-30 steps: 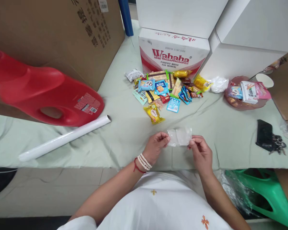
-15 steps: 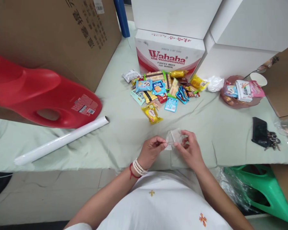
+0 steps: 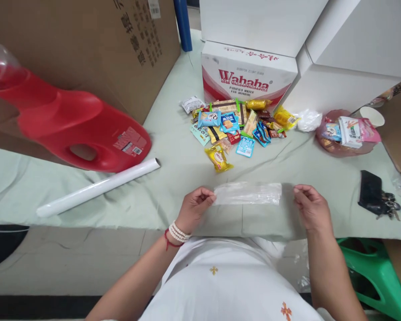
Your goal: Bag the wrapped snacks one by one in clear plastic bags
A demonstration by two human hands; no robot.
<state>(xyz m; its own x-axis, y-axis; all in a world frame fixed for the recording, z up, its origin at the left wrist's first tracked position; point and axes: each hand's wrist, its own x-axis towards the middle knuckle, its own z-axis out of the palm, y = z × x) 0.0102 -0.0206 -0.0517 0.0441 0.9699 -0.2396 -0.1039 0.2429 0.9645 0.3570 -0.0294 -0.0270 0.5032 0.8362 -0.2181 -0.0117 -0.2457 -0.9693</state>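
While the person leans in at the near edge of the table, the two bare hands are spread apart over the pale green cloth (image 3: 173,187), with a flattened clear plastic sleeve (image 3: 247,193) stretched level between them. I'd guess it is held out lengthwise so that its creases flatten; the wide grip seems meant to keep it straight.

The left hand (image 3: 196,208), with the white beaded bracelet (image 3: 179,232) at its wrist, pinches the sleeve's left end between thumb and forefinger, the other fingers curled loosely in. The right hand (image 3: 312,207) makes a like pinch, thumb against forefinger, just beyond the sleeve's visible right end. From here a narrow gap shows, and I can't tell whether some transparent part of the plastic reaches those fingertips.

Beyond the hands, a heap of wrapped snacks (image 3: 230,122) lies against the front of the Wahaha water carton (image 3: 247,76), probably kept there so the near side stays free to work on. One yellow snack packet (image 3: 218,158) lies at the heap's near side, closest to the sleeve. Right of them sits a reddish bowl (image 3: 341,150) with more packets, and nearer, a black key pouch (image 3: 369,191).
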